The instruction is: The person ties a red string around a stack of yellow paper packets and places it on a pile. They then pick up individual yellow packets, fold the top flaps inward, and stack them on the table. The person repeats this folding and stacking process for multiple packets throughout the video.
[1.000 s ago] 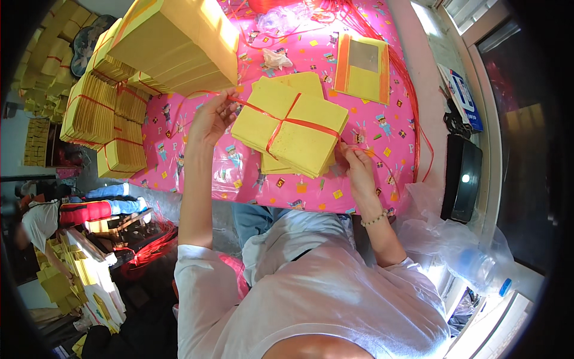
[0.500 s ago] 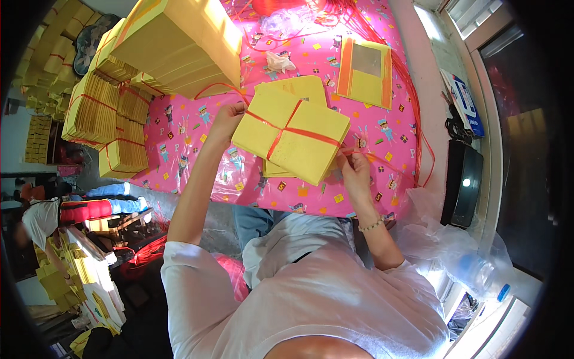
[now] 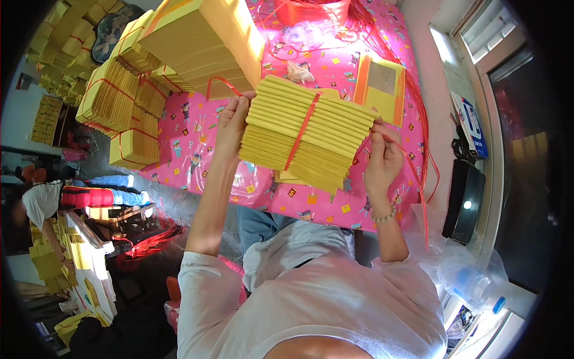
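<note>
Pink cloth [image 3: 197,134] spreads below the left hand [image 3: 232,122], which grips the bundle [image 3: 275,140] by its left end; the right hand [image 3: 384,158], at the other end, pinches the ribbon [image 3: 304,128]. The bundle's layered edges face up between them; steady, even tension should keep these square.

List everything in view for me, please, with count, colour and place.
Tied bundle: one, yellow with red strap, between the hands
Lower pile: one, yellow, beneath it
Tied stacks: several, yellow, left
Tall stack: one, yellow, upper left
Windowed envelope: one, yellow-orange, table's right
Strapping: one coil, loose strands, red, far side
Crumpled scrap: one, white, beyond bundle
Crumpled plastic: one, clear, far middle
Table cover: one, patterned pink, underneath
Device: one, black, right ledge
Bottle: one, clear, lower right
Co-worker: one, white top, far left
Left hand: one, bare, at bundle's left edge
Right hand: one, bare, at bundle's right edge
</note>
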Demonstrator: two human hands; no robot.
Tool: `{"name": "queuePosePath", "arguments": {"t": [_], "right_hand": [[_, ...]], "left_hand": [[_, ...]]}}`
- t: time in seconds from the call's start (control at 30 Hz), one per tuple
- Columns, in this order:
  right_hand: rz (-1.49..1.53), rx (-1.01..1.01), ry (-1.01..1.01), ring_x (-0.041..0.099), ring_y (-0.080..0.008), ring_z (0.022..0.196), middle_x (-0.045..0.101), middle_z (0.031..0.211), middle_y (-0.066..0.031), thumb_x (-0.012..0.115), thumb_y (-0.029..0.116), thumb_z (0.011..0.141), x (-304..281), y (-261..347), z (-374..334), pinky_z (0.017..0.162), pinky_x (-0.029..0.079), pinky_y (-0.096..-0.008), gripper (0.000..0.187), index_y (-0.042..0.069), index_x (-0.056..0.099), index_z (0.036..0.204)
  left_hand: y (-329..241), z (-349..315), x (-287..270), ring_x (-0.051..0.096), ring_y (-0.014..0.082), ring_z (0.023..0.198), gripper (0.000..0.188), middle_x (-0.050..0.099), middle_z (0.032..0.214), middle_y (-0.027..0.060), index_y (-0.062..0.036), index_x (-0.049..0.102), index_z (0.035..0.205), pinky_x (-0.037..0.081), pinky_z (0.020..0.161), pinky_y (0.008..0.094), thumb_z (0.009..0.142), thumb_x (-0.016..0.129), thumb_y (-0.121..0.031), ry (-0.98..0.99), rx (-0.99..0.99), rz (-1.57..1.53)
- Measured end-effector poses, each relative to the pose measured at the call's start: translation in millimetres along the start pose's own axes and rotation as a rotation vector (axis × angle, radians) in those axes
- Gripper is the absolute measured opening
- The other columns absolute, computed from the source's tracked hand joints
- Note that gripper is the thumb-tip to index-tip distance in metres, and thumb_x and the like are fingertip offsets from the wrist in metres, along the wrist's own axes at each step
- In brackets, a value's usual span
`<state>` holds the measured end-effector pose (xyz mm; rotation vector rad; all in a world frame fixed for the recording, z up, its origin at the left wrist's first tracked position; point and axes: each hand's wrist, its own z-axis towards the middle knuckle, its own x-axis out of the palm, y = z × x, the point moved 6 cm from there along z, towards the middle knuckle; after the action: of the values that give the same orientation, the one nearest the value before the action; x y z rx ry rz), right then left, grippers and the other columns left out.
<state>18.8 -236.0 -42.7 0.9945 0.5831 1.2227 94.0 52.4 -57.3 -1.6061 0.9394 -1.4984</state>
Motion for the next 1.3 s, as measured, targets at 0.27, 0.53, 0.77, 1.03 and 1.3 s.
{"name": "queuePosePath", "arguments": {"t": [0.27, 0.53, 0.77, 1.03, 1.3], "right_hand": [[-0.059, 0.002, 0.232, 0.063, -0.0232, 0.113, 0.066, 0.119, -0.0188, 0.05, -0.001, 0.099, 2, -23, 13, 0.098, 0.049, -0.0323, 0.012, -0.002, 0.059, 0.108], [0.004, 0.197, 0.335, 0.068, -0.0188, 0.098, 0.071, 0.104, -0.0155, 0.056, 0.002, 0.098, -28, -3, -6, 0.087, 0.053, -0.0296, 0.014, -0.004, 0.064, 0.106], [-0.16, 0.12, 0.398, 0.067, -0.012, 0.086, 0.072, 0.094, -0.0071, 0.063, 0.003, 0.092, -5, 31, 32, 0.073, 0.051, -0.0245, 0.011, 0.0, 0.071, 0.099], [-0.38, -0.332, 0.616, 0.064, -0.0207, 0.076, 0.068, 0.087, -0.007, 0.07, 0.005, 0.083, 46, 83, 59, 0.069, 0.05, -0.0299, 0.013, 0.005, 0.073, 0.096], [-0.56, -0.507, 0.579, 0.061, -0.0238, 0.074, 0.064, 0.077, -0.0074, 0.072, 0.013, 0.081, 59, 78, 63, 0.069, 0.049, -0.0332, 0.011, 0.008, 0.075, 0.09]], "left_hand": [[64, -7, -32, 0.062, 0.0111, 0.087, 0.025, 0.066, 0.096, 0.0027, -0.0032, 0.058, 0.111, 0.052, 0.078, 0.027, 0.104, 0.048, -0.025, -0.12, 0.009, -0.226], [65, -35, -53, 0.066, 0.016, 0.084, 0.025, 0.068, 0.087, 0.0044, -0.0052, 0.06, 0.111, 0.052, 0.083, 0.0312, 0.103, 0.051, -0.026, -0.017, 0.011, -0.221], [-17, -34, -31, 0.063, 0.0116, 0.084, 0.025, 0.067, 0.086, 0.0038, -0.0004, 0.066, 0.11, 0.048, 0.085, 0.0286, 0.103, 0.05, -0.018, -0.018, 0.273, 0.341], [-41, -29, 75, 0.061, 0.0125, 0.072, 0.024, 0.067, 0.081, 0.0054, -0.0009, 0.068, 0.112, 0.051, 0.068, 0.0313, 0.096, 0.056, -0.013, 0.391, 0.227, 1.156], [-3, -47, 137, 0.067, 0.0278, 0.073, 0.021, 0.068, 0.083, 0.018, -0.0033, 0.07, 0.1, 0.049, 0.066, 0.037, 0.091, 0.063, -0.02, 0.693, 0.225, 0.878]]}}
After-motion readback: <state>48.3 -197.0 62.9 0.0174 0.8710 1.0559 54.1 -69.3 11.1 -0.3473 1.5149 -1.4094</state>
